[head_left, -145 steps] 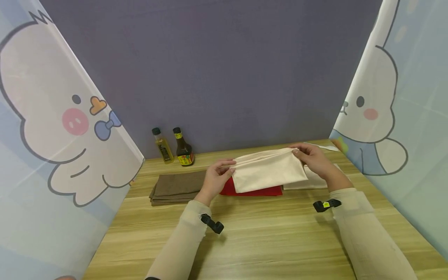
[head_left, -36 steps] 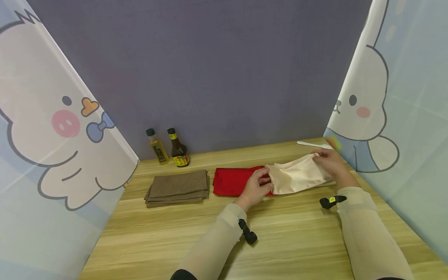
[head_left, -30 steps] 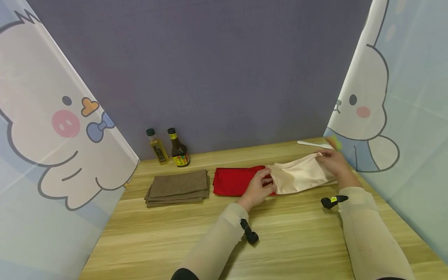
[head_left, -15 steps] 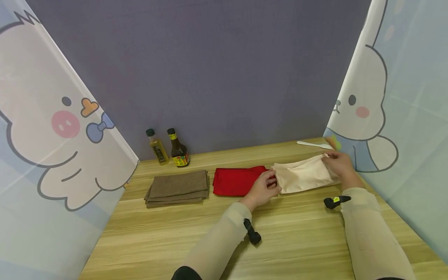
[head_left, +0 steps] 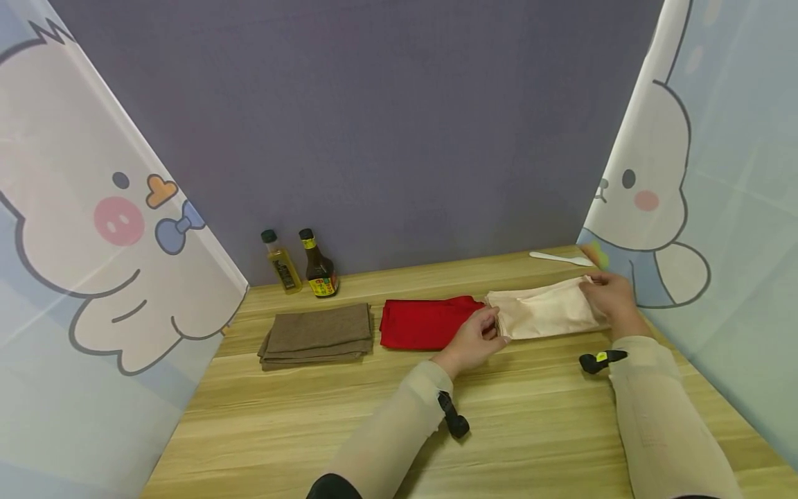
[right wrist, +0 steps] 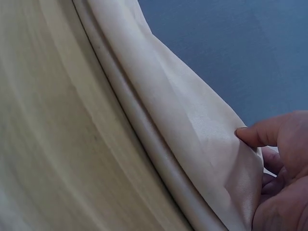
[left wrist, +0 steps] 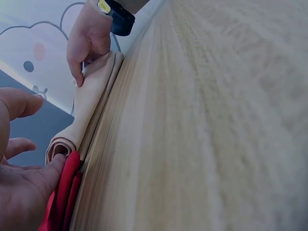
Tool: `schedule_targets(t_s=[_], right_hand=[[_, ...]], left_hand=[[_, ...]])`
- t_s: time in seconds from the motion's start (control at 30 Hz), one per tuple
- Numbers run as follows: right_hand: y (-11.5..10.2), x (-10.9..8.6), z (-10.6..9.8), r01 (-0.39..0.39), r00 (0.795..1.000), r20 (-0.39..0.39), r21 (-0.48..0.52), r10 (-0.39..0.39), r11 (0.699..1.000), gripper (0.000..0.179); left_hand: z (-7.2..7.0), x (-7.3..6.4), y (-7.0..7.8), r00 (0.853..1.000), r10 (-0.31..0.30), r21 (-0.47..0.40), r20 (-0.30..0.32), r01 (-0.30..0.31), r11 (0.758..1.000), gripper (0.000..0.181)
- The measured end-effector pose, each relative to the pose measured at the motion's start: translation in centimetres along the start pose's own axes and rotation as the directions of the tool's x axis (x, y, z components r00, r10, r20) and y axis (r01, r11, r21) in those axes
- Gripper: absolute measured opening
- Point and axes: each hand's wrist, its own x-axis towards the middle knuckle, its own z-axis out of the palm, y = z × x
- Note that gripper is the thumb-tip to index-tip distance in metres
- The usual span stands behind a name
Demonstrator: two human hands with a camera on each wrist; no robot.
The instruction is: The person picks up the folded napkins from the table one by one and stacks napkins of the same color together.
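Observation:
A folded cream cloth [head_left: 545, 312] lies on another folded cream cloth at the right of the row, its left end curling into a loose roll in the left wrist view. My right hand [head_left: 614, 301] pinches the far right corner between thumb and fingers, and that corner [right wrist: 236, 168] is lifted a little. At the other end is my left hand [head_left: 472, 341], its fingers apart and one digit [left wrist: 54, 171] touching the mouth of the roll. A folded red cloth [head_left: 424, 324] sits under and beside the left hand.
A stack of folded brown cloth [head_left: 318, 333] lies to the left. An oil bottle [head_left: 285, 267] and a dark sauce bottle [head_left: 321, 269] stand by the back wall. A white plastic utensil [head_left: 557, 258] lies at the back right on the wooden table [head_left: 530, 430].
The cream cloth, held up over the red one at first, has come down onto the cream stack at right. Both hands have shifted right with it, and its front edge now lies flatter.

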Motion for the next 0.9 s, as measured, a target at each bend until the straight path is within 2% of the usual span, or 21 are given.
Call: schedule_targets(t_s=[0.2, 0.43, 0.73, 0.9], right_hand=[[0.0, 0.0, 0.0, -0.041, 0.999, 0.004, 0.009, 0.041, 0.999, 0.058], [0.9, 0.4, 0.0, -0.039, 0.999, -0.018, -0.035, 0.039, 0.999, 0.055], [1.3, 0.1, -0.6, -0.090, 0.994, 0.052, -0.054, 0.092, 0.995, 0.051], [1.6, 0.2, -0.8, -0.076, 0.996, 0.050, -0.058, 0.078, 0.995, 0.051]], left_hand=[[0.2, -0.2, 0.2, 0.999, -0.015, 0.035, 0.029, 0.014, 0.999, 0.071], [0.6, -0.4, 0.5, 0.998, -0.061, 0.162, 0.020, 0.057, 0.985, 0.070], [0.8, -0.2, 0.3, 0.998, -0.060, 0.193, 0.028, 0.053, 0.980, 0.069], [0.9, -0.2, 0.4, 0.998, -0.052, 0.201, 0.023, 0.046, 0.978, 0.067]])
